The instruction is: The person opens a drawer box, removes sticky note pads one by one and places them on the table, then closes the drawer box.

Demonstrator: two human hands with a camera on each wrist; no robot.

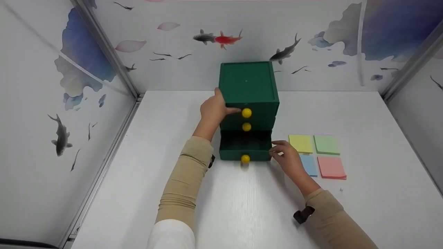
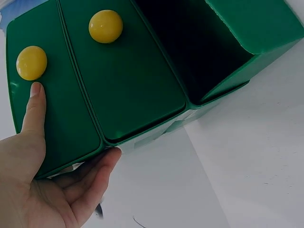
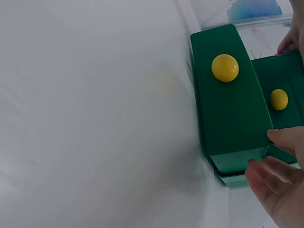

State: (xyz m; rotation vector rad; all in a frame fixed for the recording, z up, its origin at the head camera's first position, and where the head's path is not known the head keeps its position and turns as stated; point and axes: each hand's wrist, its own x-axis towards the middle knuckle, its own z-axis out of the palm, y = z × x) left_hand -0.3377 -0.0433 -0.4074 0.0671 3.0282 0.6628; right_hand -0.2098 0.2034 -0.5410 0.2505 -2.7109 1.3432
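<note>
A green drawer cabinet (image 1: 246,81) with round yellow knobs stands against the back wall. Its bottom drawer (image 1: 228,155) is pulled out, its inside dark; the two drawers above are closed. My left hand (image 1: 213,107) grips the cabinet's left front edge, the thumb on the top drawer's front beside the yellow knob (image 2: 32,62) and the fingers along the side. At the bottom drawer's right front corner, my right hand (image 1: 286,157) holds on with its thumb at the front panel's edge (image 3: 237,114) and its bent fingers by the side wall.
Right of the cabinet lie yellow (image 1: 300,144), green (image 1: 326,144), blue (image 1: 309,165) and pink (image 1: 331,167) sticky note pads; my right hand partly covers the blue one. Printed wall panels (image 1: 173,69) enclose the white table (image 1: 155,117) at the back and sides.
</note>
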